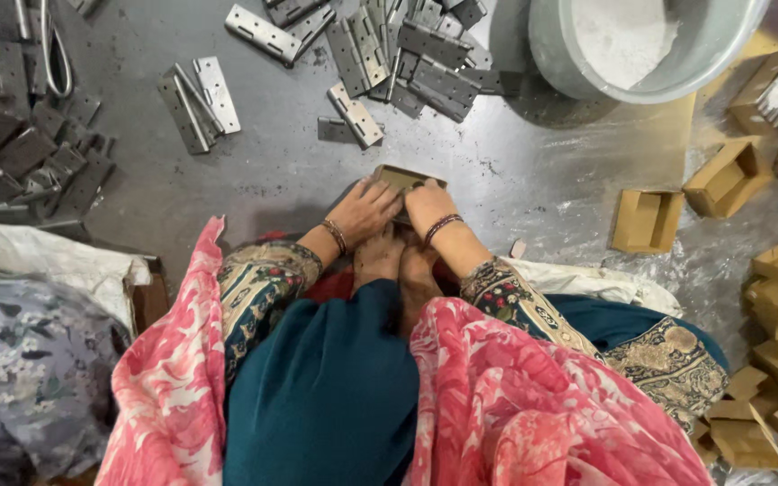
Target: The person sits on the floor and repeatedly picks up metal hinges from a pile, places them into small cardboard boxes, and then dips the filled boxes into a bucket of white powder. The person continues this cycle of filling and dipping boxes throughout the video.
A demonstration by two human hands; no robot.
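Loose steel hinges (198, 106) upper left; at frame centre left hand (366, 209) and right hand (427, 205) both closed on a small cardboard box (404, 177) on the floor (533, 171); judgement: press evenly, keeping edges square; folded boxes (646, 220) lie right.

Silver-grey metal hinges (407, 54) on a dark grey floor (272, 171). Pale grey tub (551, 54) w/ white powder (623, 36). Tan cardboard boxes (646, 220). Pink-red floral scarf (533, 405) over teal trousers (326, 387); sleeves (258, 279) in cream, green & red paisley.
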